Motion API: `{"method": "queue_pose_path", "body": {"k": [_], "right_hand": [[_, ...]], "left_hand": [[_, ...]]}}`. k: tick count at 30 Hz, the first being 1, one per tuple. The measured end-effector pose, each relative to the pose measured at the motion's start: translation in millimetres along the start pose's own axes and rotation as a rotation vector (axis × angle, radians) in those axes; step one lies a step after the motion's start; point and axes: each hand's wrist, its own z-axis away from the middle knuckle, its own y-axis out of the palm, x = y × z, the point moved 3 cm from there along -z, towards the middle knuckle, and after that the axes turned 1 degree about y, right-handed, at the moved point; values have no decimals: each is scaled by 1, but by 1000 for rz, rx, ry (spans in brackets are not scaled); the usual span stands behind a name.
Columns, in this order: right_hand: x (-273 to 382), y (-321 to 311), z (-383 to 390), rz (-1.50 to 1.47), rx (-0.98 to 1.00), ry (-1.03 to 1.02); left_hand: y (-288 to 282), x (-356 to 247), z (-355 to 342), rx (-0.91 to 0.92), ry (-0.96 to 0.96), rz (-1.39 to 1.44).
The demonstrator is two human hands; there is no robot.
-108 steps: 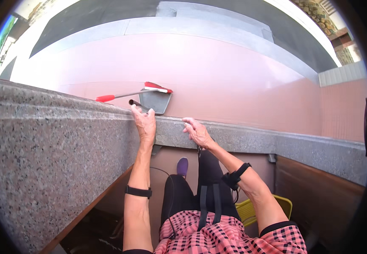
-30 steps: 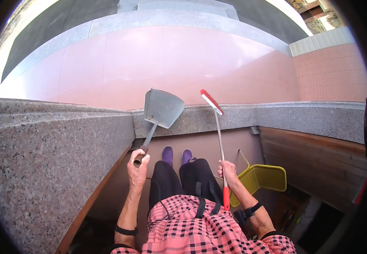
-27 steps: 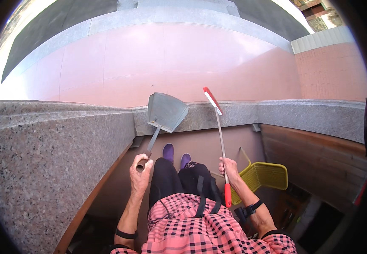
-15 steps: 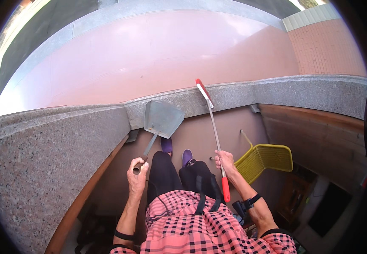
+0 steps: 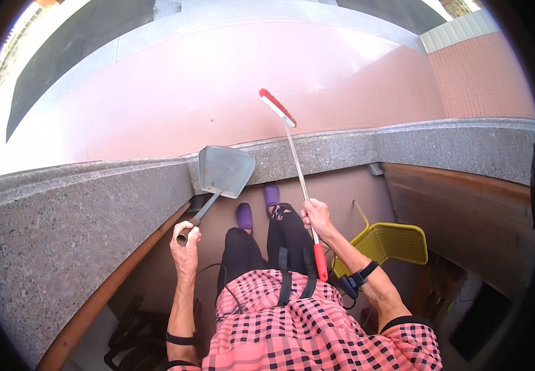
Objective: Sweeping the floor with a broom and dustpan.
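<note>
My left hand (image 5: 185, 246) is wrapped round the brown grip of a metal dustpan (image 5: 227, 170), whose grey pan points forward, in front of the stone doorway edge. In my right hand (image 5: 318, 216) is a long-handled broom (image 5: 296, 157) with a silver shaft and a red handle end. Its white head with red bristles (image 5: 277, 107) reaches past the stone edge, over the pink floor outside. The frames do not show for certain whether the bristles touch that floor. The pan and the broom head are apart.
A speckled stone door frame (image 5: 82, 229) borders the opening, with a stone sill (image 5: 335, 145) across it. A yellow woven chair (image 5: 394, 241) stands at my right, by a wooden panel (image 5: 453, 201). Black chair-like frames (image 5: 134, 337) are at lower left. My purple shoes (image 5: 271, 195) point toward the sill.
The broom head has swung forward and left, past the sill onto the view of the outside floor. The dustpan has shifted slightly left. My right foot has stepped forward.
</note>
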Motion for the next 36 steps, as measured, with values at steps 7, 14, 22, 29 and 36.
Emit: {"method": "queue_pose_path", "body": {"k": [7, 14, 22, 29, 36], "right_hand": [[61, -7, -38, -39, 75, 42], [90, 0, -89, -44, 14, 83], [115, 36, -142, -151, -65, 159], [141, 93, -170, -166, -126, 228], [156, 156, -187, -63, -122, 281]], "left_hand": [[3, -50, -51, -56, 131, -68], [7, -78, -145, -66, 43, -32], [-4, -87, -268, 36, 123, -268], [-15, -80, -335, 56, 271, -444], [-24, -70, -361, -9, 227, -516]]}}
